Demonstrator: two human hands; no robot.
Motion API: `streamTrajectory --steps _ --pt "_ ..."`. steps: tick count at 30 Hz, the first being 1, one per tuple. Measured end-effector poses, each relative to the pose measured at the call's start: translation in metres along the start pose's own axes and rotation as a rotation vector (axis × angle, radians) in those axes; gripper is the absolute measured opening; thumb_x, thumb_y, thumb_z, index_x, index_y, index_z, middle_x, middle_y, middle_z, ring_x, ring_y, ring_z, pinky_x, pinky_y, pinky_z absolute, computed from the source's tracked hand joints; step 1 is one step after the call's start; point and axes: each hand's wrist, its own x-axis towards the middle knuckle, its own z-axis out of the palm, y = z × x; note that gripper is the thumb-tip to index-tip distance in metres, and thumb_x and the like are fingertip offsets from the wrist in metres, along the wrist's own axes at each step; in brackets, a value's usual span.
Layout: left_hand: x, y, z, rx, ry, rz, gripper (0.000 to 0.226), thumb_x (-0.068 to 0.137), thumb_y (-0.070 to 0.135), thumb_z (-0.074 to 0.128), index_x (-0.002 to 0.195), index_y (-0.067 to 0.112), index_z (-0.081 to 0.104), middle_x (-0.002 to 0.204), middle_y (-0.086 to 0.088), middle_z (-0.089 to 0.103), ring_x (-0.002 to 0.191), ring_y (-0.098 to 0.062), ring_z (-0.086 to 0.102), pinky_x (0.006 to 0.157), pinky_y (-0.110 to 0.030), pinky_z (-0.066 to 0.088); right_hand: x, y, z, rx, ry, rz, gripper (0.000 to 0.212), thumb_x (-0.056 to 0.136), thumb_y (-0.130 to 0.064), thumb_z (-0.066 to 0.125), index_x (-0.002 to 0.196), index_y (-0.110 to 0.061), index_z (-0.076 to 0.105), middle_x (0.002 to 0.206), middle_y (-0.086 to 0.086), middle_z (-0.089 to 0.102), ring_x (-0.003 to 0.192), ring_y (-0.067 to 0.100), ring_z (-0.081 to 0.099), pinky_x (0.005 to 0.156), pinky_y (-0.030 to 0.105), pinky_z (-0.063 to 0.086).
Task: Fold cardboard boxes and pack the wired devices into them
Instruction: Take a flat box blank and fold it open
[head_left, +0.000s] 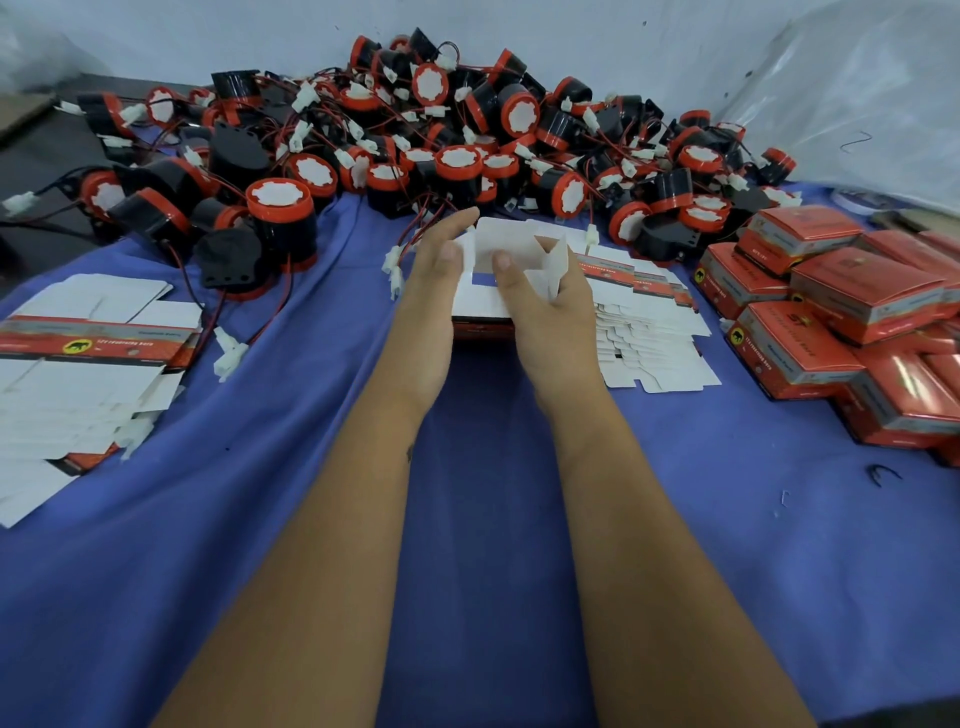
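A half-folded cardboard box (498, 244), white inside and red outside, stands between my hands at the table's middle. My left hand (439, 280) holds its left side, thumb on the white panel and fingers stretched behind it. My right hand (545, 301) grips the right side, thumb on the panel, with a white flap sticking up between its fingers. Just beyond lies a big heap of black and red wired devices (415, 140) with white connectors.
Flat unfolded boxes lie in a stack at the left (88, 374) and another to the right of my hands (649, 332). Closed red boxes (857, 312) are piled at the far right. A blue cloth (493, 493) covers the table.
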Motion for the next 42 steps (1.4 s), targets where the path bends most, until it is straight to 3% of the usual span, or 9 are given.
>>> streamTrajectory --steps 6,11,18,25,29,32,36,38,42 --pt "0.001 -0.001 0.004 0.104 0.057 -0.005 0.026 0.105 0.015 0.038 0.124 0.029 0.048 0.133 0.000 0.055 0.119 -0.015 0.055 0.101 -0.036 0.048 -0.002 0.000 0.000 0.069 -0.052 0.036 0.016 0.093 -0.031 0.062 0.108 -0.031 0.060 0.118 0.003 0.066 0.108 0.015 0.063 0.088 0.029 0.051" --pt "0.004 -0.002 0.003 0.057 0.134 -0.075 0.025 0.106 0.022 0.036 0.125 0.035 0.046 0.133 -0.001 0.054 0.118 -0.017 0.055 0.097 -0.036 0.051 0.000 -0.002 -0.002 0.400 -0.148 0.133 0.051 0.093 -0.063 0.033 0.119 -0.034 0.066 0.128 -0.001 0.065 0.125 0.017 0.057 0.112 0.042 0.038" --pt "0.007 -0.001 0.000 -0.006 0.152 -0.086 0.025 0.106 0.021 0.036 0.119 0.038 0.048 0.131 -0.001 0.057 0.109 -0.010 0.058 0.079 -0.017 0.050 0.006 0.004 -0.004 0.305 -0.170 0.043 0.029 0.092 -0.022 0.048 0.112 -0.031 0.068 0.119 -0.003 0.068 0.119 0.019 0.059 0.109 0.045 0.042" --pt "0.007 0.001 -0.001 -0.041 0.171 -0.128 0.027 0.107 0.021 0.035 0.110 0.044 0.050 0.130 0.001 0.058 0.108 -0.010 0.059 0.080 -0.018 0.052 0.003 0.001 -0.007 0.296 -0.170 0.004 0.032 0.088 -0.009 0.053 0.103 -0.032 0.069 0.117 0.012 0.061 0.109 0.027 0.056 0.101 0.047 0.046" --pt "0.008 0.001 0.000 -0.052 0.155 -0.134 0.027 0.107 0.019 0.035 0.111 0.041 0.051 0.132 -0.002 0.057 0.101 -0.006 0.060 0.074 -0.015 0.052 0.002 0.002 -0.006 0.244 -0.159 -0.011 0.046 0.088 0.005 0.048 0.102 -0.036 0.065 0.109 -0.005 0.067 0.101 0.016 0.060 0.085 0.032 0.053" --pt "0.007 0.002 0.000 -0.078 0.147 -0.142 0.025 0.107 0.021 0.033 0.108 0.034 0.054 0.125 -0.005 0.062 0.097 -0.010 0.061 0.074 -0.020 0.053 0.002 0.003 -0.005 0.227 -0.128 -0.009 0.046 0.088 0.006 0.048 0.099 -0.035 0.065 0.102 -0.008 0.067 0.096 0.013 0.060 0.081 0.030 0.053" --pt "0.003 0.004 0.001 -0.174 0.142 -0.123 0.034 0.107 0.036 0.029 0.098 0.024 0.060 0.089 0.010 0.072 0.081 -0.002 0.066 0.065 -0.016 0.051 0.003 0.002 -0.007 0.210 -0.079 -0.037 0.034 0.088 0.006 0.051 0.084 -0.024 0.068 0.096 -0.004 0.068 0.092 0.010 0.060 0.080 0.027 0.049" --pt "0.002 0.004 0.002 -0.132 0.123 -0.127 0.030 0.102 0.044 0.035 0.097 0.032 0.061 0.095 0.009 0.071 0.085 -0.002 0.064 0.068 -0.016 0.050 0.004 0.002 -0.008 0.237 -0.053 -0.026 0.034 0.085 0.006 0.051 0.074 -0.021 0.069 0.102 0.005 0.069 0.102 0.016 0.061 0.091 0.033 0.047" --pt "0.001 0.005 0.000 0.010 0.058 -0.123 0.021 0.087 0.030 0.046 0.097 0.046 0.056 0.116 0.006 0.058 0.090 0.002 0.056 0.067 -0.011 0.045 0.005 0.000 -0.011 0.300 -0.075 0.022 0.019 0.073 -0.009 0.051 0.070 -0.017 0.068 0.107 0.012 0.068 0.105 0.023 0.061 0.089 0.036 0.046"
